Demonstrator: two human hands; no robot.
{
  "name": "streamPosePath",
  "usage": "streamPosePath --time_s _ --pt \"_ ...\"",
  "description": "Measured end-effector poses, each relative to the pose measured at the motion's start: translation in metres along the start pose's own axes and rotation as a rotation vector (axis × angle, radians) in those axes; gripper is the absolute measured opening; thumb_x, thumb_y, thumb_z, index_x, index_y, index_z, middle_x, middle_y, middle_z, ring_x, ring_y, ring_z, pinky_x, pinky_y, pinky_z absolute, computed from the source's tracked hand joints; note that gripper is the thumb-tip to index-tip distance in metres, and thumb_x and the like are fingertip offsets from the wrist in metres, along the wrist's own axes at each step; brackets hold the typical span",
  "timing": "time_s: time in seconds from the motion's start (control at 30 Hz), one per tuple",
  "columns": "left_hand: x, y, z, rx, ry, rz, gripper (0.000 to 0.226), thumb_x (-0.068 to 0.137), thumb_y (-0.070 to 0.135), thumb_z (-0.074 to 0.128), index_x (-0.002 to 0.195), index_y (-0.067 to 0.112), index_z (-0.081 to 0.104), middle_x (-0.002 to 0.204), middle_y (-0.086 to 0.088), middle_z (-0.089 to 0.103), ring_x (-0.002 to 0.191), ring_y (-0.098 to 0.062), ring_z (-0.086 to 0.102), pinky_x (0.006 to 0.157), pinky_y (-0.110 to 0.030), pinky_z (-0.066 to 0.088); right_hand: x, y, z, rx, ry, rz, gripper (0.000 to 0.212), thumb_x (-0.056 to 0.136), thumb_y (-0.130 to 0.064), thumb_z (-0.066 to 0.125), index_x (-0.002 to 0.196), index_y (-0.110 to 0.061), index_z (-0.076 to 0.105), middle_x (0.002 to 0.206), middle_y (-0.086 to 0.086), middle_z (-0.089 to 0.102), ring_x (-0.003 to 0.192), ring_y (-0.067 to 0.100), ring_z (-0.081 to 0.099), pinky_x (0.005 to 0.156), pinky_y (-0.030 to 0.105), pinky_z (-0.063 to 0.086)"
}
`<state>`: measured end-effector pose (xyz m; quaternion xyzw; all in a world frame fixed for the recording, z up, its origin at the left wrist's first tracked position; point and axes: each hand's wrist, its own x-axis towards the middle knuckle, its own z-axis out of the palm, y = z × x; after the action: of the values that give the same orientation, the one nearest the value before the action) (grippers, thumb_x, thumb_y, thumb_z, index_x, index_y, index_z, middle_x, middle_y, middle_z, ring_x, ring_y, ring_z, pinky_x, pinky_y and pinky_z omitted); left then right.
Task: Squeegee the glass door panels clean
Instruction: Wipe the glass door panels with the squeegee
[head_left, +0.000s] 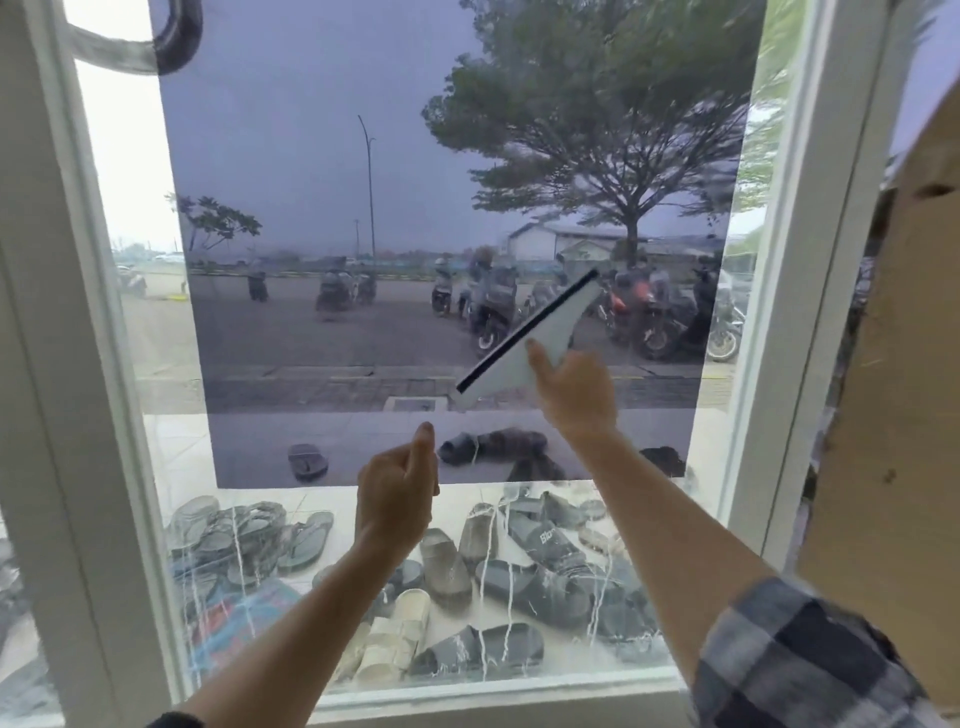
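Observation:
A white-framed glass door panel (322, 270) fills the view, its middle covered by a dark tinted film. My right hand (571, 395) grips the handle of a white squeegee (540, 332) with a black rubber blade, held slanted against the tinted glass at centre right. My left hand (397, 488) is raised below and left of the squeegee, fingers curled with the thumb up, holding nothing and close to the glass. White soapy streaks run down the lower untinted strip of glass (493, 597).
The white door frame (78, 415) stands at the left, another white post (810, 291) at the right. A brown cardboard sheet (893, 415) leans at the far right. A dark door handle (171, 36) sits top left. Outside lie several sandals (457, 566); motorbikes (654, 317) are parked.

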<state>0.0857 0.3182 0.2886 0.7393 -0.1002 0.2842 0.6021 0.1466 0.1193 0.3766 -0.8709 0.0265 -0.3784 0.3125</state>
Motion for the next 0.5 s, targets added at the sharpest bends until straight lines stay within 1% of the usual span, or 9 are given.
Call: streamPosePath --time_s 0.07,0.1,0.2,0.27,0.33,0.37,0.43,0.47,0.5 --pt "-0.003 0.001 0.01 0.003 -0.006 0.001 0.067 0.096 0.06 0.038 0.049 0.015 0.056 0.043 0.002 0.055 0.036 -0.015 0.047 0.049 -0.028 0.039 -0.022 0.023 0.015 0.082 0.016 0.127 0.068 0.087 -0.077 0.033 0.07 -0.014 0.052 0.062 0.001 0.053 0.06 0.025 0.056 0.055 0.035 0.046" --pt "-0.006 0.002 0.014 0.007 -0.011 0.003 0.068 0.1 0.055 0.04 0.049 0.015 0.057 0.043 0.002 0.054 0.036 -0.016 0.048 0.049 -0.029 0.04 -0.035 0.031 0.023 0.105 0.011 0.17 0.069 0.087 -0.076 0.033 0.072 -0.013 0.054 0.063 0.001 0.054 0.061 0.023 0.057 0.055 0.034 0.046" --pt "-0.015 0.002 0.022 0.022 -0.025 0.009 0.068 0.102 0.05 0.04 0.047 0.014 0.057 0.039 0.002 0.053 0.035 -0.015 0.048 0.051 -0.033 0.042 -0.069 0.046 0.037 0.119 -0.035 0.25 0.065 0.092 -0.069 0.036 0.077 -0.009 0.058 0.063 -0.001 0.054 0.063 0.023 0.057 0.053 0.029 0.039" --pt "-0.017 0.005 0.021 0.028 -0.021 0.019 0.067 0.105 0.046 0.041 0.046 0.022 0.061 0.038 0.003 0.052 0.035 -0.014 0.049 0.051 -0.032 0.042 -0.083 0.051 0.037 0.096 -0.047 0.281 0.062 0.093 -0.065 0.037 0.085 -0.008 0.06 0.068 0.001 0.057 0.066 0.023 0.057 0.054 0.029 0.037" --pt "-0.015 0.007 0.018 0.016 -0.014 0.021 0.062 0.105 0.044 0.042 0.052 0.028 0.068 0.039 0.004 0.053 0.036 -0.015 0.05 0.051 -0.029 0.041 -0.086 0.047 0.033 0.051 -0.021 0.239 0.061 0.094 -0.065 0.035 0.084 -0.01 0.06 0.071 0.003 0.06 0.067 0.024 0.059 0.056 0.029 0.039" --pt "-0.013 0.009 0.017 -0.002 -0.01 0.021 0.064 0.103 0.048 0.042 0.048 0.025 0.064 0.04 0.004 0.054 0.036 -0.015 0.049 0.05 -0.028 0.041 -0.084 0.04 0.026 0.036 0.0 0.192 0.061 0.094 -0.065 0.034 0.079 -0.012 0.059 0.069 0.002 0.061 0.064 0.023 0.06 0.055 0.027 0.039" --pt "-0.01 0.01 0.012 -0.028 -0.002 0.02 0.065 0.093 0.063 0.039 0.048 0.021 0.058 0.042 0.003 0.055 0.035 -0.015 0.048 0.049 -0.028 0.04 -0.072 0.016 0.014 0.069 0.044 0.071 0.06 0.095 -0.064 0.034 0.07 -0.015 0.055 0.062 -0.001 0.06 0.055 0.019 0.06 0.047 0.024 0.04" --pt "-0.008 0.01 0.01 -0.02 0.001 0.024 0.067 0.089 0.068 0.036 0.048 0.019 0.057 0.043 0.001 0.055 0.035 -0.016 0.048 0.049 -0.028 0.04 -0.063 0.002 0.009 0.084 0.069 0.012 0.06 0.095 -0.065 0.033 0.067 -0.015 0.054 0.06 0.0 0.058 0.052 0.019 0.059 0.045 0.026 0.042" --pt "-0.006 0.009 0.009 -0.007 0.005 0.034 0.067 0.089 0.067 0.035 0.049 0.018 0.057 0.043 0.0 0.055 0.036 -0.017 0.049 0.05 -0.029 0.041 -0.053 -0.012 0.006 0.076 0.093 -0.048 0.062 0.095 -0.067 0.032 0.065 -0.016 0.052 0.058 0.0 0.057 0.051 0.02 0.058 0.046 0.03 0.046"
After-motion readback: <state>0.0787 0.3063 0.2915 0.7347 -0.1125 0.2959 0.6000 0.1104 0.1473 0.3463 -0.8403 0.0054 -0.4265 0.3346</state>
